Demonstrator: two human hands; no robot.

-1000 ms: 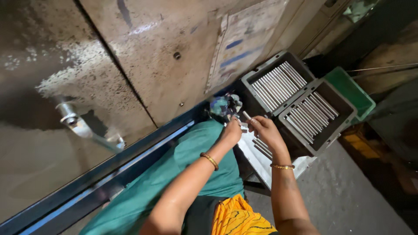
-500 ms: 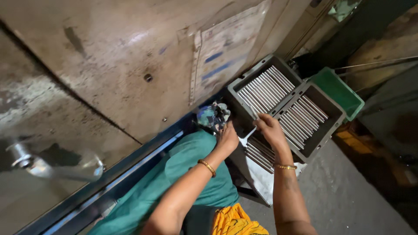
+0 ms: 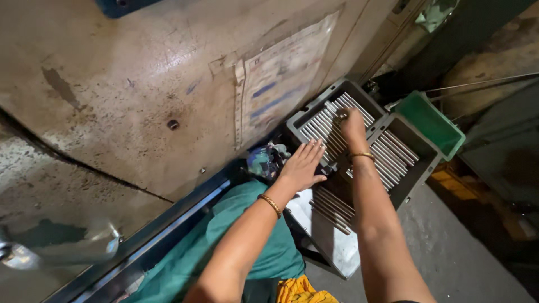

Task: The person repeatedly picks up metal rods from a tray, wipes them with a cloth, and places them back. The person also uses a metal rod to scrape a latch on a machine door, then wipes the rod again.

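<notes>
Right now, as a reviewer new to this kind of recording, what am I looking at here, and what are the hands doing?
No robot here: a camera worn on a person's head looks down at their two bare arms. The left hand lies flat, fingers spread, on the near edge of a grey plastic crate filled with metal rods. The right hand reaches into those rods and seems to grip some. A second grey crate of rods sits beside it, then a green bin. A crumpled cloth lies by the scuffed metal machine panel.
</notes>
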